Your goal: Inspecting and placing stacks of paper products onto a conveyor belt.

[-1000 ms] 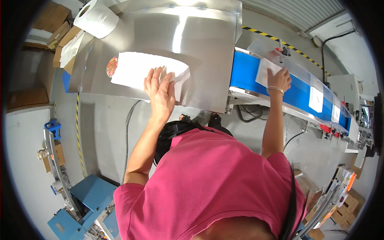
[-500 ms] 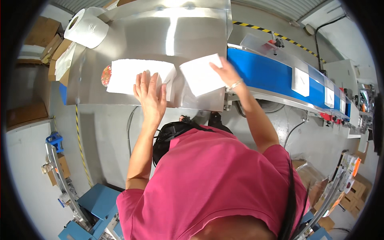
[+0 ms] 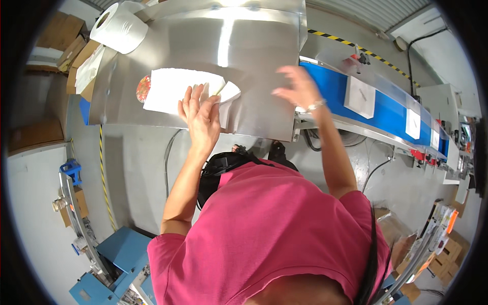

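Note:
A stack of flat white sheets (image 3: 170, 89) lies on the steel table. My left hand (image 3: 201, 119) is over its right end, with fingers bent and closed on a sheet there. One sheet's right corner (image 3: 230, 93) stands raised beside those fingertips, with a thin yellowish edge showing. What lies under the palm is hidden. A round red patterned piece (image 3: 143, 89) peeks out from the stack's left end. My right hand (image 3: 302, 91) hovers near the table's right edge, empty, fingers apart and blurred by motion. A white sheet (image 3: 360, 97) lies on the blue conveyor belt to its right.
More white sheets (image 3: 413, 123) lie farther along the blue belt (image 3: 389, 108), behind a clear guard. A large white roll (image 3: 119, 29) stands at the table's far left, beside cardboard boxes (image 3: 84, 66). The steel table (image 3: 264, 46) ends in a near edge before me.
My right hand has let go of its white sheet and is empty. A sheet now lies on the belt's near part. My left hand has gone from lying flat to bent fingers at the stack's right end.

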The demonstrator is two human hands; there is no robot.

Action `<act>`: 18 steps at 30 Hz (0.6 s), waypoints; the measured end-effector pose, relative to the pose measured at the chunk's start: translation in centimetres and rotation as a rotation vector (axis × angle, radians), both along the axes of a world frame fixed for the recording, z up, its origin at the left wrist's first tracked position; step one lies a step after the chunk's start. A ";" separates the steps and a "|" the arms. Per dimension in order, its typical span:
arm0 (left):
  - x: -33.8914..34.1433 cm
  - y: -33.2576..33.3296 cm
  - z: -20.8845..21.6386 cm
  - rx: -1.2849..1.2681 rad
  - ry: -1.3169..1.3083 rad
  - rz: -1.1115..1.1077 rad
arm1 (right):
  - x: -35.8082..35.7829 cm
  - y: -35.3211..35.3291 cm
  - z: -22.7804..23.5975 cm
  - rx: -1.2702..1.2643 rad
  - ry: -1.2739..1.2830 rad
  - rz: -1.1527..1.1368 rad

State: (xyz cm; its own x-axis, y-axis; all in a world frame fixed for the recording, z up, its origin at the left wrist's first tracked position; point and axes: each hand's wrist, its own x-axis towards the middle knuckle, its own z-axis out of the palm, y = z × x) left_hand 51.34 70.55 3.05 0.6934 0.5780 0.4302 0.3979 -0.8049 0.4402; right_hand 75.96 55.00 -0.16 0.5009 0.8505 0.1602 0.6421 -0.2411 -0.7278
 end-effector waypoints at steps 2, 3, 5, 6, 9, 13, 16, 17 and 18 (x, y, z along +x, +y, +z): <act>0.0 0.1 0.4 0.000 0.024 -0.017 | -3.8 4.0 0.8 0.017 0.200 0.207; 0.1 0.2 0.5 0.019 0.044 -0.059 | -4.6 5.3 0.4 0.100 0.230 0.323; 0.1 0.1 1.0 0.037 0.064 -0.109 | -5.0 6.9 -2.0 0.103 -0.022 0.365; 0.2 0.1 1.4 0.018 0.046 -0.077 | -4.5 6.9 -3.0 0.147 0.064 0.398; -0.7 1.2 0.5 0.051 0.055 0.008 | -3.4 4.4 -3.8 0.051 0.647 0.090; -0.9 1.5 0.2 0.038 0.021 -0.001 | 4.4 -3.9 -8.0 -0.270 -0.359 -0.328; -0.4 1.6 0.2 0.011 -0.045 0.012 | 9.9 -9.1 -7.1 -0.469 0.057 -0.702; -0.4 1.7 0.0 0.010 -0.061 0.006 | 10.3 -9.6 -5.6 -0.456 0.181 -0.867; -0.5 1.7 0.0 0.009 -0.076 0.000 | 9.3 -9.6 -5.2 -0.504 -0.203 -0.979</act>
State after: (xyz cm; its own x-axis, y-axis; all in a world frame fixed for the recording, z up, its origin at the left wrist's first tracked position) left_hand 50.87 72.21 3.04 0.6586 0.5739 0.4867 0.3635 -0.8089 0.4620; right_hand 85.24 45.42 -5.35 0.9935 0.0947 0.0627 0.1095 -0.9452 -0.3076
